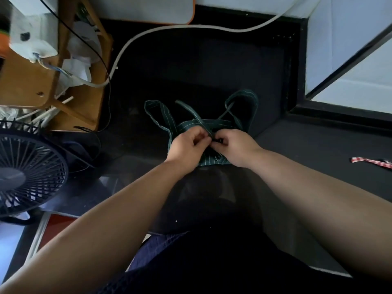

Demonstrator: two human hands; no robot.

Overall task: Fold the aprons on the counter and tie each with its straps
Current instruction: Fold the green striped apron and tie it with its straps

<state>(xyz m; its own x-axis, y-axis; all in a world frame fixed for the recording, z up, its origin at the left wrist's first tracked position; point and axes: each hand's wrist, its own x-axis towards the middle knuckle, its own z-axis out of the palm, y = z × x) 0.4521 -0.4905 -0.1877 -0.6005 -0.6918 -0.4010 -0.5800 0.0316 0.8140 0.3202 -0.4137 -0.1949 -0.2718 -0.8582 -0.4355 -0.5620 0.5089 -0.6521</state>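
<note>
A green apron (pixel 209 160) with thin white stripes lies folded into a small bundle on the black counter (pixel 191 66). Its straps (pixel 161 112) loop out to the left and right behind it. My left hand (pixel 186 147) and my right hand (pixel 235 148) meet on top of the bundle, fingers curled, each pinching a strap where the straps cross. The bundle's middle is hidden under my hands.
A dark table fan (pixel 27 175) stands at the left. Behind it is a wooden stand (pixel 31 81) with white items and cables. A white cable (pixel 191 27) runs across the back. A red-and-white patterned strip (pixel 371 162) lies at the right. A window frame (pixel 347 62) sits at the back right.
</note>
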